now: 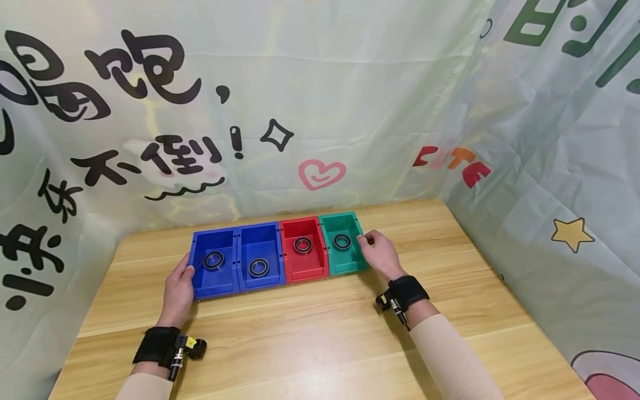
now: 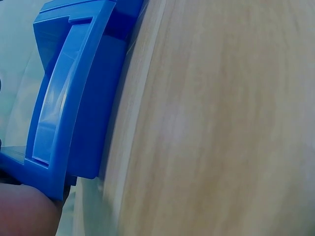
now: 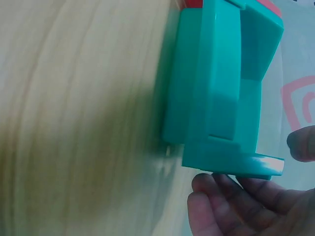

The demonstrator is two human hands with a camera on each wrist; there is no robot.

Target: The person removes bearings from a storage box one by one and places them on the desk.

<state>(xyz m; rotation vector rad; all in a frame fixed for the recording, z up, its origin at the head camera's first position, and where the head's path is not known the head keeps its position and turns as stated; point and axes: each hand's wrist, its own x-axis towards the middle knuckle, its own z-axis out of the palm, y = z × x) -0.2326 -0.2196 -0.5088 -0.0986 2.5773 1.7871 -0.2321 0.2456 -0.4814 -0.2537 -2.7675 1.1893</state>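
Note:
Joined in a row stand a left blue bin (image 1: 215, 280), another blue bin (image 1: 260, 239), a red bin (image 1: 305, 271) and a green bin (image 1: 345, 264). One ring-shaped bearing lies in each: a bearing (image 1: 213, 260) at far left, a bearing (image 1: 259, 268) beside it, a bearing (image 1: 302, 245) on red, a bearing (image 1: 342, 242) on green. My left hand (image 1: 178, 291) grips the left end of the row, its thumb at the blue bin's wall. At the other end my right hand (image 1: 382, 254) holds the green bin's end wall, fingers outside and thumb over the rim.
The bins are on a wooden table (image 1: 310, 339), near its back edge. A printed cloth (image 1: 350, 100) hangs behind and along the sides. Each wrist wears a black band with a small camera, including the left wristband (image 1: 157, 344) and right wristband (image 1: 409, 291).

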